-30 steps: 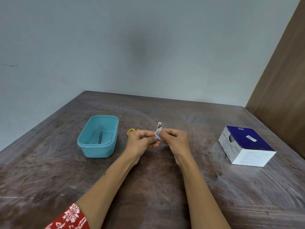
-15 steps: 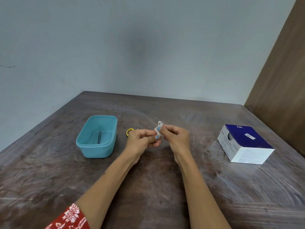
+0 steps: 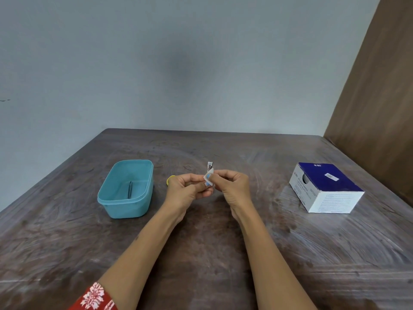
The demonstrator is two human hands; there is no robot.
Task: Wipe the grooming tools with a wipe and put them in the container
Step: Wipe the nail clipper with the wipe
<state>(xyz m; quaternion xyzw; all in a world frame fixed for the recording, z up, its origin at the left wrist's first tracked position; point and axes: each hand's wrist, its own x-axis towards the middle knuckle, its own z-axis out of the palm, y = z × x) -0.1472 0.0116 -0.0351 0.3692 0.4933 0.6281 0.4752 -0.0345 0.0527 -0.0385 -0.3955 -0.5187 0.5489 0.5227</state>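
A teal plastic rectangular container [image 3: 126, 189] sits at nine o'clock on a dark brown wooden table [image 3: 201, 253] streaked with pale swirls, and a navy-topped white cardboard box [image 3: 326, 186] at three o'clock. At centre are a silver metal nail clipper [image 3: 210, 167], a white-and-blue wipe [image 3: 208, 179] and a yellow ring-shaped object [image 3: 170, 179]. At seven o'clock a red sleeve [image 3: 96, 298] carries white flowers.

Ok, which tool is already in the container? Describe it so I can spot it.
Start at the teal container on the left of the wooden table. On its floor lies a thin dark metal tool, probably tweezers, pointing away from the person. It is the only thing inside; the nail clipper is up between the hands.
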